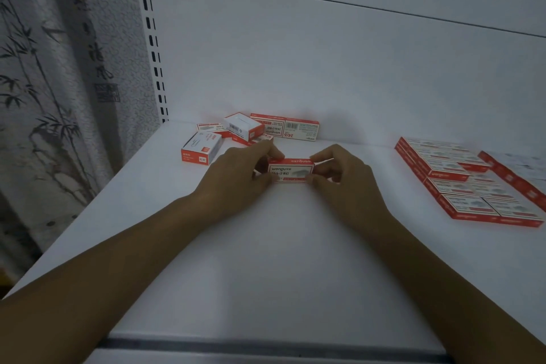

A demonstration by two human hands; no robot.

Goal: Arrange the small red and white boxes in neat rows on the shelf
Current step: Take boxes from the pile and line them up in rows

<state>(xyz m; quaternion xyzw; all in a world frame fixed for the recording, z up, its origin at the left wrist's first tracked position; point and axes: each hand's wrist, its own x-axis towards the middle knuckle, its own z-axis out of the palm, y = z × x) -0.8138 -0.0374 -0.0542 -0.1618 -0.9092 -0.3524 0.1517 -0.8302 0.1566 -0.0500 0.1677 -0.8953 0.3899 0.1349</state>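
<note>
Centrally, left hand [236, 176] and right hand [347, 176] pinch one box [291, 170]; loose boxes [243, 127] behind; rows [452, 177] rightward.

White flat metal shelf [266, 260] carrying all goods. Back left: loose heap of small red and white cardboard boxes [251, 140] lying jumbled, tilted box [243, 126] resting on top of others. Single box [201, 148] sitting just front-left of heap. Long red and white carton [291, 126] lying along back panel, touching heap. Right side: neat block of flat boxes [461, 183] lying in touching rows, further row [514, 170] lying just beyond. Middle box [291, 170] sitting on or just above surface; cannot tell which.
</note>
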